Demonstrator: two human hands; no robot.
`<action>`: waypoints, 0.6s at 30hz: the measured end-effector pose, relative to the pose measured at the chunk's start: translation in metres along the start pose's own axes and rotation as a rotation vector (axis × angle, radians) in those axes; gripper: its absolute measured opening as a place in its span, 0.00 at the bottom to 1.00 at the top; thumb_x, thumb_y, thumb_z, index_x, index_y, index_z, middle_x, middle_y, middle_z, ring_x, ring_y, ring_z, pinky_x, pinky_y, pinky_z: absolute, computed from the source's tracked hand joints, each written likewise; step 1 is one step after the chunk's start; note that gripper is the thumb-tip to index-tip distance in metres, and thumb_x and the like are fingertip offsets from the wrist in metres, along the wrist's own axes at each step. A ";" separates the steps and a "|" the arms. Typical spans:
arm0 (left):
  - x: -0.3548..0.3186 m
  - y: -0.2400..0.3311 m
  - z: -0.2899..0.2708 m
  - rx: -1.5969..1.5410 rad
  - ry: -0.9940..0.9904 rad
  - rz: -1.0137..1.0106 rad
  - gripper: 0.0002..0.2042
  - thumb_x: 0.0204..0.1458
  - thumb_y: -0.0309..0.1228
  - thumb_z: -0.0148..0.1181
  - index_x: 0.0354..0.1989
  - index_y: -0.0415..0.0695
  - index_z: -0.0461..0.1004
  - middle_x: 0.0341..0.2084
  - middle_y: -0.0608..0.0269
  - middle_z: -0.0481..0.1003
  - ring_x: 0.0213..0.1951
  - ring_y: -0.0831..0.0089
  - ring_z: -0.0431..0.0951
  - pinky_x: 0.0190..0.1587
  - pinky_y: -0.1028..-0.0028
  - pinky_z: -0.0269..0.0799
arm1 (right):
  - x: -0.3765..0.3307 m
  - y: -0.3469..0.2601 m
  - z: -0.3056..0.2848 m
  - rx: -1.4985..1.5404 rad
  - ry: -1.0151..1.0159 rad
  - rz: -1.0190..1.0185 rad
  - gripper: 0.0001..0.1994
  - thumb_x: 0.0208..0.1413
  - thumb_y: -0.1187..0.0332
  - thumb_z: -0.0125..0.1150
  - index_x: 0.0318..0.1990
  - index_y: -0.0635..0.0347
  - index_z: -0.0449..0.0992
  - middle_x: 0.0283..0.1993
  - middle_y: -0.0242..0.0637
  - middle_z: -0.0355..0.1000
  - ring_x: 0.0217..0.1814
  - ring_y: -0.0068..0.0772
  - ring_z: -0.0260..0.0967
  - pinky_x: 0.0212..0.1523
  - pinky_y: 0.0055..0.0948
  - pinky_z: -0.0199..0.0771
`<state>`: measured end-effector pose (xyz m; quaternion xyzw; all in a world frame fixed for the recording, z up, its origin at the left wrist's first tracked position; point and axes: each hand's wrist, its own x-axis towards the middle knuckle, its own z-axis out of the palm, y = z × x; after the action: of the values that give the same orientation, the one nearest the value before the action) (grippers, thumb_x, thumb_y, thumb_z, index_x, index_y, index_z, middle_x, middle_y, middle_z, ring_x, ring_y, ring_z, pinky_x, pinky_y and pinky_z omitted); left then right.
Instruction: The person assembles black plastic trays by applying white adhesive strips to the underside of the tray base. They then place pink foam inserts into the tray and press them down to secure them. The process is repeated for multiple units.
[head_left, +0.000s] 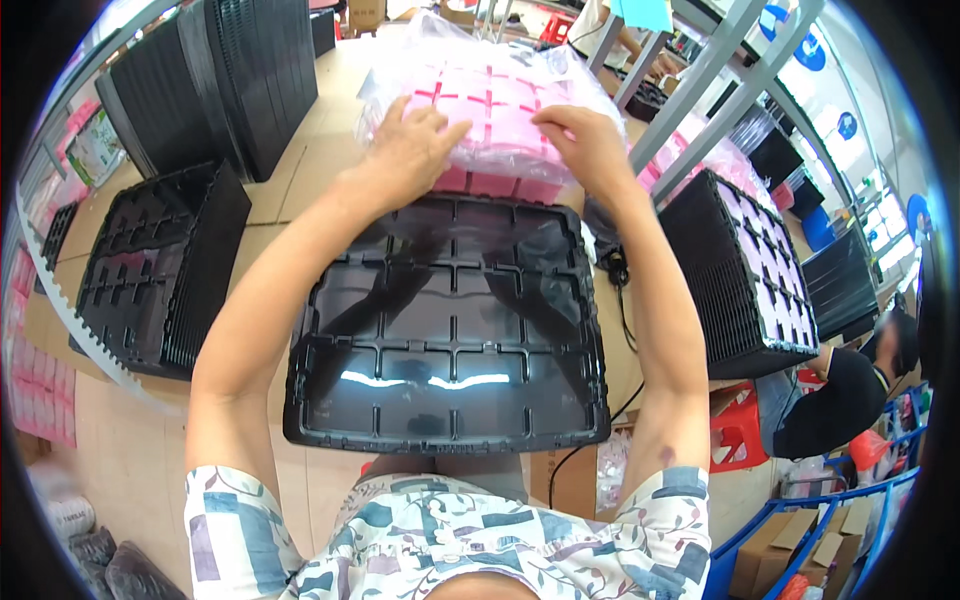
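Note:
Both my arms reach forward over a black plastic tray (pixel 450 310) with raised dividers, its glossy compartments bare. Beyond it lies a pack of pink blocks (pixel 490 115) in rows, partly wrapped in a clear plastic bag (pixel 420 45). My left hand (pixel 412 150) is at the pack's near left side, fingers apart over the pink blocks. At the pack's right side, my right hand (pixel 588 145) has thumb and forefinger pressed together. What lies between those fingertips, if anything, is too small to make out. More pink blocks (pixel 490 183) show below the bag's near edge.
Stacked black trays (pixel 160 270) stand at left, with taller upright stacks (pixel 215 90) behind. On the right, another tray stack (pixel 740 270) has pale pink pieces in its top tray. Grey metal posts (pixel 700 90) rise beside it; a black cable (pixel 625 310) hangs nearby. A co-worker (pixel 840 400) sits far right.

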<state>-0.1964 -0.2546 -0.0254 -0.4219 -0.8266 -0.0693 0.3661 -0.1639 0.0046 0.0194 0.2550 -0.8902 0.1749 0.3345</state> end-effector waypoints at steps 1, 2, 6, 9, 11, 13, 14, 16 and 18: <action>0.001 0.000 0.012 0.021 -0.067 0.030 0.15 0.51 0.27 0.59 0.49 0.43 0.75 0.38 0.55 0.77 0.50 0.57 0.75 0.65 0.53 0.56 | 0.013 0.020 0.013 -0.068 -0.104 0.053 0.09 0.52 0.66 0.64 0.37 0.61 0.81 0.35 0.46 0.78 0.38 0.47 0.76 0.41 0.38 0.74; 0.004 0.002 0.016 0.039 -0.140 0.067 0.14 0.51 0.27 0.58 0.47 0.44 0.76 0.37 0.55 0.77 0.49 0.58 0.75 0.66 0.52 0.54 | 0.018 0.032 0.016 -0.137 -0.205 0.085 0.09 0.51 0.66 0.64 0.37 0.60 0.81 0.35 0.46 0.78 0.39 0.47 0.76 0.41 0.38 0.74; -0.007 0.004 0.021 -0.067 -0.138 0.097 0.19 0.46 0.28 0.65 0.48 0.42 0.75 0.37 0.56 0.75 0.49 0.59 0.73 0.66 0.54 0.55 | 0.024 0.058 0.030 -0.116 -0.432 0.180 0.10 0.51 0.64 0.62 0.36 0.59 0.81 0.34 0.47 0.78 0.38 0.47 0.76 0.40 0.39 0.73; -0.008 0.003 0.017 -0.078 -0.148 0.089 0.18 0.46 0.27 0.65 0.48 0.42 0.75 0.37 0.56 0.75 0.49 0.59 0.73 0.66 0.54 0.55 | 0.024 0.073 0.036 -0.020 -0.382 0.127 0.10 0.53 0.64 0.61 0.34 0.60 0.81 0.32 0.48 0.77 0.35 0.46 0.76 0.39 0.39 0.73; -0.006 0.002 0.013 -0.091 -0.168 0.059 0.18 0.46 0.27 0.65 0.47 0.42 0.75 0.38 0.55 0.75 0.50 0.59 0.73 0.66 0.55 0.55 | 0.031 0.072 0.038 0.042 -0.295 0.113 0.11 0.54 0.63 0.60 0.33 0.61 0.81 0.31 0.48 0.77 0.34 0.47 0.76 0.38 0.39 0.73; -0.002 0.004 0.009 -0.115 -0.103 0.054 0.17 0.47 0.28 0.65 0.47 0.42 0.75 0.41 0.54 0.75 0.51 0.58 0.73 0.65 0.55 0.58 | 0.044 0.068 0.034 0.129 -0.193 0.154 0.12 0.56 0.62 0.59 0.31 0.63 0.80 0.30 0.49 0.76 0.32 0.49 0.75 0.37 0.39 0.73; 0.002 0.006 0.007 -0.132 -0.028 0.062 0.17 0.47 0.28 0.65 0.47 0.42 0.75 0.43 0.53 0.75 0.52 0.56 0.73 0.63 0.54 0.60 | 0.054 0.061 0.028 0.141 -0.174 0.218 0.14 0.60 0.61 0.56 0.32 0.63 0.79 0.29 0.50 0.76 0.32 0.52 0.74 0.37 0.42 0.73; 0.012 0.018 0.004 -0.353 0.030 0.002 0.18 0.50 0.30 0.65 0.49 0.40 0.73 0.49 0.49 0.73 0.53 0.53 0.73 0.61 0.54 0.64 | 0.072 0.066 0.023 -0.043 0.017 0.105 0.14 0.61 0.61 0.55 0.35 0.62 0.79 0.29 0.51 0.75 0.33 0.53 0.74 0.38 0.43 0.72; 0.021 0.035 0.000 -0.753 -0.009 -0.129 0.21 0.53 0.34 0.64 0.54 0.38 0.70 0.55 0.45 0.69 0.55 0.50 0.72 0.58 0.54 0.69 | 0.089 0.065 0.014 -0.141 0.161 0.058 0.14 0.63 0.60 0.52 0.39 0.62 0.78 0.30 0.52 0.75 0.35 0.55 0.74 0.39 0.45 0.73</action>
<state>-0.1782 -0.2188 -0.0177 -0.4740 -0.7698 -0.3892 0.1767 -0.2656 0.0205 0.0617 0.1901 -0.8775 0.1415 0.4170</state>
